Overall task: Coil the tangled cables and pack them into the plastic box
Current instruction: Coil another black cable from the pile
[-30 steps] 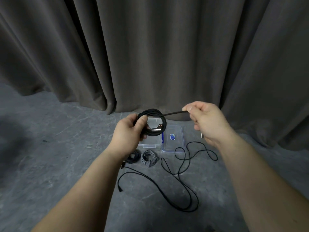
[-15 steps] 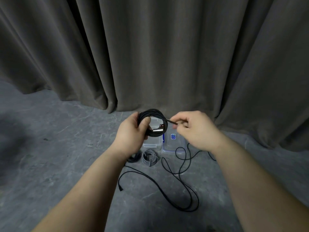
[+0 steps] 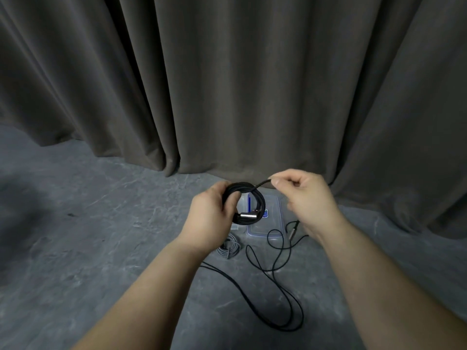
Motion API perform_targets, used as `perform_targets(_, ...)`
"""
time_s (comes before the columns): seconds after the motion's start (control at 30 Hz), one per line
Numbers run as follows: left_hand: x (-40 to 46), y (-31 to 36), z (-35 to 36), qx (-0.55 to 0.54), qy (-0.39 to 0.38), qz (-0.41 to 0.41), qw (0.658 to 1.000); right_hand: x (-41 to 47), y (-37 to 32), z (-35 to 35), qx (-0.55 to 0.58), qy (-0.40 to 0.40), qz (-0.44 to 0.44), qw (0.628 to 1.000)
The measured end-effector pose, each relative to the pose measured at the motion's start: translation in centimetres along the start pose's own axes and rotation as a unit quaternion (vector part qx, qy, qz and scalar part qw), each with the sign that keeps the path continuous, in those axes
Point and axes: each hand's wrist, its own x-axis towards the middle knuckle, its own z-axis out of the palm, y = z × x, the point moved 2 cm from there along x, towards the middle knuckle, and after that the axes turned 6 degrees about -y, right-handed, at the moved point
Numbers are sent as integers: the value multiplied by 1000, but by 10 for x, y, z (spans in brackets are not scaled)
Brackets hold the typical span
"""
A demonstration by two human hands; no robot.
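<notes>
My left hand [image 3: 211, 218] is clenched round the left side of a coiled black round cable [image 3: 243, 202], held up just below the middle of the frame, fingers wrapped through the loop. A silver metal angled plug [image 3: 249, 216] sits at the coil's lower edge. My right hand [image 3: 307, 200], to the right of centre, pinches the loose black tail [image 3: 262, 184] of that same cable between thumb and forefinger, the tail running up and right from the top of the coil to my fingertips.

Behind and below the coil, on the grey stone-patterned floor [image 3: 88, 248], lies the clear plastic box [image 3: 243, 224], mostly hidden by my left hand and the coil, and just right of it a clear flat plastic lid with a blue label [image 3: 270, 221]. A small grey braided coiled cable [image 3: 230, 247] rests on the floor beneath my left wrist. A long thin black cable [image 3: 285, 299] sprawls in loose loops from the lid's near edge toward the lower right, one slim plug end [image 3: 293, 229] lying near my right wrist. Dark grey pleated curtains [image 3: 227, 84] fill the upper half of the frame
</notes>
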Motion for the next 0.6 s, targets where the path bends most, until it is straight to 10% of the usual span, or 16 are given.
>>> perform_targets(0.6, 1, 5, 3, -119, 21, -42, 992, -6, 6, 27, 141, -79, 45, 986)
